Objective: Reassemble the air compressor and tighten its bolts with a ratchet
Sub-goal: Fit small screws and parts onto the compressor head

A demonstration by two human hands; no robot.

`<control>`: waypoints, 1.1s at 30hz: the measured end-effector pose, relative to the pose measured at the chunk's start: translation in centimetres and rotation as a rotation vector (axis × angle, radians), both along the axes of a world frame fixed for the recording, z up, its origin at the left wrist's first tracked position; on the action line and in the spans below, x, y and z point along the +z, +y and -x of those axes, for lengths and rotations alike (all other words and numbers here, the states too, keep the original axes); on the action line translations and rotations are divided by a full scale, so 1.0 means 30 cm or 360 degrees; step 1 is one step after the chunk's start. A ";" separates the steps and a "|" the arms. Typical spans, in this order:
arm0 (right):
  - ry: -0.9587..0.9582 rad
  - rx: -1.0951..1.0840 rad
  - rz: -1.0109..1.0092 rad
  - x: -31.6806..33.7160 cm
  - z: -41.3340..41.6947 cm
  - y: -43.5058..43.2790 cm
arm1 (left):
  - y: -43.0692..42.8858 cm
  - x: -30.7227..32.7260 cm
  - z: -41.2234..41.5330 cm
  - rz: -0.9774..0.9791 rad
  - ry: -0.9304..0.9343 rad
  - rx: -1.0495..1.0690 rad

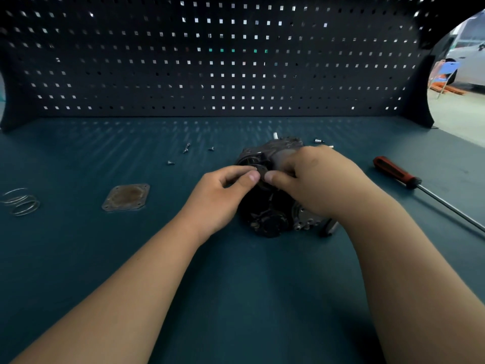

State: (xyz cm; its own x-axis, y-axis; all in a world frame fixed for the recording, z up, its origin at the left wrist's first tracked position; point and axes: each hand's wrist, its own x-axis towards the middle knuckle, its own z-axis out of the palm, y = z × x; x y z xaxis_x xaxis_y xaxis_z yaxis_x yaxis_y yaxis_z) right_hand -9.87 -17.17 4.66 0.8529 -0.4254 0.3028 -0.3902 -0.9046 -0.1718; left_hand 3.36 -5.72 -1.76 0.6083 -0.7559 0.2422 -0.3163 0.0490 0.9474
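Left hand [223,198], right hand [315,179]: pinching disc [260,171] atop compressor [270,206], likely seating it. Bolts [186,147], plate [126,197]: laid aside left, awaiting fitting.

Air compressor [270,206], under the fingers [253,177]: dark cast metal, dull, grimy.
Cover plate [126,197], left of the fingers: matt grey metal, rust-brown stain.
Wire rings [22,202], far left: bright, shiny metal.
Bolts [186,147], beyond the fingers: bright metal.
Screwdriver [396,172], right: glossy red-and-black plastic handle, polished steel shaft.
Tabletop [105,258]: smooth, matt teal.
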 end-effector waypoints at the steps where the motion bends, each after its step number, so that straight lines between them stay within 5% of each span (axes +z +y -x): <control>1: -0.0016 0.0032 -0.0046 0.002 0.006 -0.005 | 0.001 0.000 0.002 -0.0004 0.0004 -0.0013; 15: -0.0093 0.0232 -0.0202 0.006 0.021 -0.022 | 0.005 -0.003 0.000 -0.0019 -0.0111 -0.0004; 33: -0.0043 -0.0040 -0.0021 0.000 0.010 0.023 | 0.004 -0.004 -0.003 0.0033 -0.0081 -0.0061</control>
State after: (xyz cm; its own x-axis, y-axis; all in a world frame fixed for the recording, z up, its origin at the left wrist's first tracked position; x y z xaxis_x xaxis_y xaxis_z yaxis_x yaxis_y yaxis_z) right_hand -10.16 -16.47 4.65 0.8336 -0.4504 0.3198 -0.4075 -0.8923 -0.1944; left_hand 3.46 -5.60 -1.90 0.5653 -0.7729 0.2882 -0.3617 0.0818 0.9287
